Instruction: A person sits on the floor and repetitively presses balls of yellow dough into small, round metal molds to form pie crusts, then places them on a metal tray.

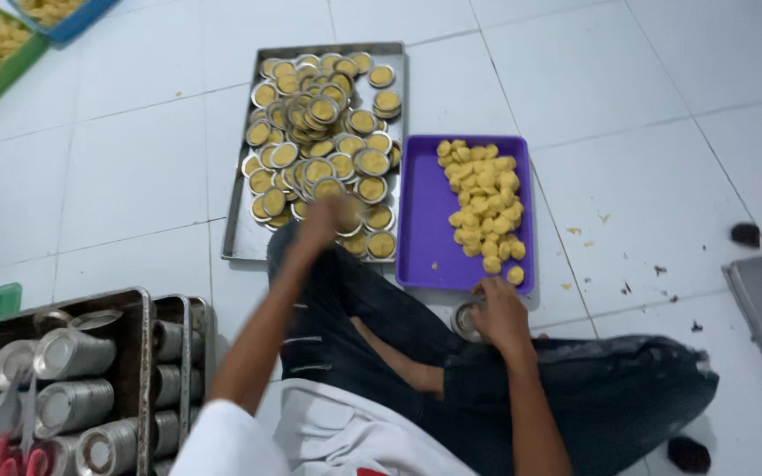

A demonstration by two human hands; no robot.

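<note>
Sitting on the white tiled floor point(134, 176), you press your right hand point(497, 313) over a small round tin mould point(466, 319) just below the purple tray point(425, 220), the grip closed around it. Your left hand point(328, 216) is blurred over the steel tray point(240, 238); I cannot tell its grip. Judging by the piles, many filled moulds point(319, 132) remain, while a good heap of yellow cakes point(485, 198) is already out.

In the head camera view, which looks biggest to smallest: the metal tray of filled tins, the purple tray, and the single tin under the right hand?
1. Metal tray, the largest.
2. Purple tray, clearly smaller.
3. Single tin under the right hand, by far the smallest; it is partly covered, and nearer the camera.
</note>
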